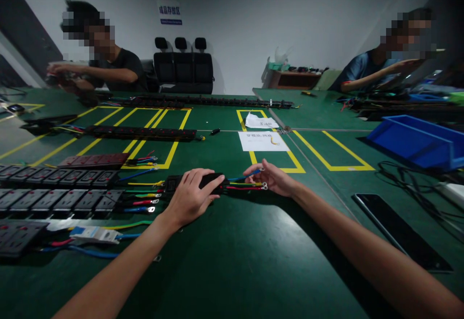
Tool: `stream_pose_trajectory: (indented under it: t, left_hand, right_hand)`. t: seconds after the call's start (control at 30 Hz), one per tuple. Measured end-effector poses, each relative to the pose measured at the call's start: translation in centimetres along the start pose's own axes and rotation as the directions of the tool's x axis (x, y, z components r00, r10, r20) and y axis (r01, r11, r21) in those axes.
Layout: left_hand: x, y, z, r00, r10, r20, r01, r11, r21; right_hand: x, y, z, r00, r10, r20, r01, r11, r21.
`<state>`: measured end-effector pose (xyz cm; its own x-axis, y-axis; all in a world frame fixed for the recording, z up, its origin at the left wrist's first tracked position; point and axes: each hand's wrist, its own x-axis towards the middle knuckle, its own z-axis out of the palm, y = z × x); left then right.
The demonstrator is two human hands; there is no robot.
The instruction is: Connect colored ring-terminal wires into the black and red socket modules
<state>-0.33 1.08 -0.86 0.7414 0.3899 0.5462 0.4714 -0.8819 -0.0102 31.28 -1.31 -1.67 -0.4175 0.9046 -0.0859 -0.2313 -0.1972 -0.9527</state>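
The left hand clasps a socket strip, its three-o'clock wires lugged but loose-ended; whether the right hand grips them cannot be told.

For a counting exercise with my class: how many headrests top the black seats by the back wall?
3: the left headrest, the middle headrest and the right headrest, in a row above the black seats. None appears hidden.
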Motion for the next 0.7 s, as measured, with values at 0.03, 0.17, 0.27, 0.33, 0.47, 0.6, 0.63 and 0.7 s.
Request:
stream_pose_trajectory:
  t: [0.03, 0.17, 0.27, 0.33, 0.47, 0.6, 0.63, 0.7]
  left_hand:
    - [0.01, -0.01, -0.02, 1.0, 0.008, 0.006, -0.008, 1.0, -0.01]
    - [0.02, -0.07, -0.06, 1.0, 0.008, 0.005, -0.008, 0.999, -0.035]
    - [0.01, -0.09, -0.05, 1.0, 0.002, -0.004, -0.002, 0.999, -0.036]
    - [0.02, -0.1, -0.05, 1.0, -0.007, -0.011, 0.007, 0.999, -0.04]
    - [0.1, -0.14, -0.12, 0.999, -0.035, -0.01, 0.035, 0.999, -0.036]
    - [0.2, -0.26, -0.18, 1.0, -0.027, 0.001, 0.027, 0.999, -0.029]
    - [0.21, -0.29, -0.19, 1.0, -0.025, -0.004, 0.025, 0.999, -0.028]
    - [0.23, -0.32, -0.22, 1.0, -0.024, -0.018, 0.024, 0.999, -0.03]
  right_hand:
    - [0.02, 0.01, -0.01, 1.0, 0.001, 0.001, -0.001, 1.0, -0.023]
    - [0.16, 0.09, -0.11, 1.0, 0.013, -0.014, -0.013, 0.998, -0.054]
    - [0.23, 0.12, -0.25, 0.999, 0.039, -0.003, -0.039, 0.999, -0.009]
    - [0.24, 0.12, -0.36, 0.999, 0.043, -0.011, -0.043, 0.998, 0.044]
    - [0.24, 0.1, -0.64, 0.998, 0.039, -0.044, -0.033, 0.99, 0.141]
    - [0.24, 0.15, -0.8, 0.999, 0.029, -0.045, -0.02, 0.984, 0.175]
    - [0.23, 0.18, -0.77, 0.999, 0.024, -0.046, -0.016, 0.984, 0.176]
    - [0.22, 0.24, -0.64, 0.999, 0.011, -0.049, -0.002, 0.985, 0.173]
